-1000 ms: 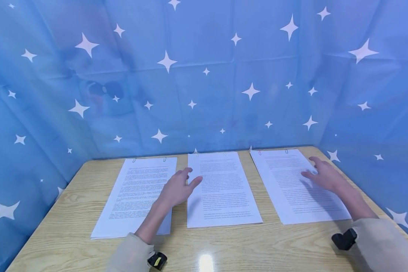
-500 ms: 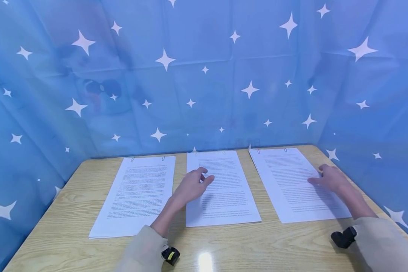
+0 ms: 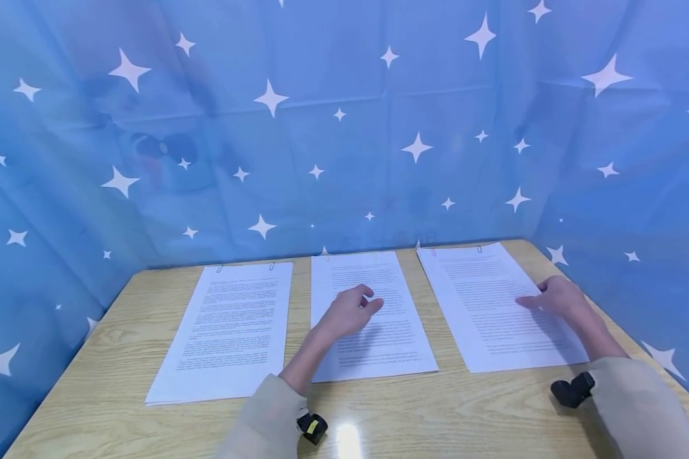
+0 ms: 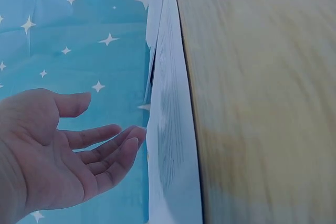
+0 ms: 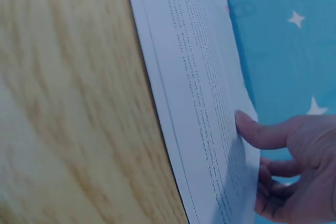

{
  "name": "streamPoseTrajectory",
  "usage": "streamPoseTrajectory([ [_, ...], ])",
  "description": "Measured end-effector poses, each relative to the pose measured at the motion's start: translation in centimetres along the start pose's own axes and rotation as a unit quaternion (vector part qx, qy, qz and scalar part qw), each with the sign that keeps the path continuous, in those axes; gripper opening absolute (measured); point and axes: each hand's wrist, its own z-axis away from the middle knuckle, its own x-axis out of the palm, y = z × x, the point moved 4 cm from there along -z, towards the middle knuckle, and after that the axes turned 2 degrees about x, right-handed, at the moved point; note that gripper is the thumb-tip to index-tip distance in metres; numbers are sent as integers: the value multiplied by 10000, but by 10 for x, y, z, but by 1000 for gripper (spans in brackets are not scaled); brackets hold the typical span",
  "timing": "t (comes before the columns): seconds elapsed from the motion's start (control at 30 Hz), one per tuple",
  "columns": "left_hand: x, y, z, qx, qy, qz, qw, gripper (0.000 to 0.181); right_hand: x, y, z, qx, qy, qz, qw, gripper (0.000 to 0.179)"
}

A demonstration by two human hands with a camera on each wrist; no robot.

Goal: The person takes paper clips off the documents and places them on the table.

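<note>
Three stacks of printed paper lie in a row on the table, each with two paper clips at its top edge. My right hand point(image 3: 563, 298) is at the right edge of the right stack point(image 3: 482, 319). In the right wrist view its thumb point(image 5: 257, 129) lies on the printed top sheet and the other fingers are curled at the edge, pinching it. My left hand point(image 3: 350, 312) hovers over the middle stack point(image 3: 373, 360) with loosely bent fingers, holding nothing; the left wrist view shows its palm bare. The left stack point(image 3: 229, 319) lies untouched.
The wooden table point(image 3: 436, 414) reaches back to a blue curtain point(image 3: 344, 153) with white stars, which also hangs along both sides. Small black wrist cameras sit at both sleeves.
My left hand has moved right, from between the left and middle stacks to over the middle one. My right hand has moved to the right stack's edge and its fingers have closed there.
</note>
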Motion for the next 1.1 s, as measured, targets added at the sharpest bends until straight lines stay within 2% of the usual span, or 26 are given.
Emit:
streamPoseTrajectory([
  [0.17,10,9,-6,2,-86,113,9999,42,0,-4,1,-363,221,-19,9991,74],
  [0.33,23,16,-11,-11,-205,204,9996,40,3,-8,3,-409,293,-120,9987,77],
  [0.47,33,23,-14,77,-292,186,9994,38,4,-5,4,-618,382,15,9974,65],
  [0.57,40,28,-17,104,-370,229,9990,36,3,0,4,-834,649,42,9944,49],
  [0.67,46,32,-19,68,-426,298,9986,35,3,3,4,-891,915,-77,9918,42],
  [0.77,50,35,-21,-29,-505,462,9976,35,4,4,4,-806,987,-321,9913,42],
  [0.9,58,40,-25,-187,-710,797,9941,39,4,7,5,-474,905,-754,9919,46],
  [1.0,64,45,-26,-274,-878,1144,9892,41,5,9,6,-229,822,-1042,9909,49],
  [1.1,70,50,-27,-301,-982,1602,9817,38,5,11,7,-154,771,-1187,9898,50],
])
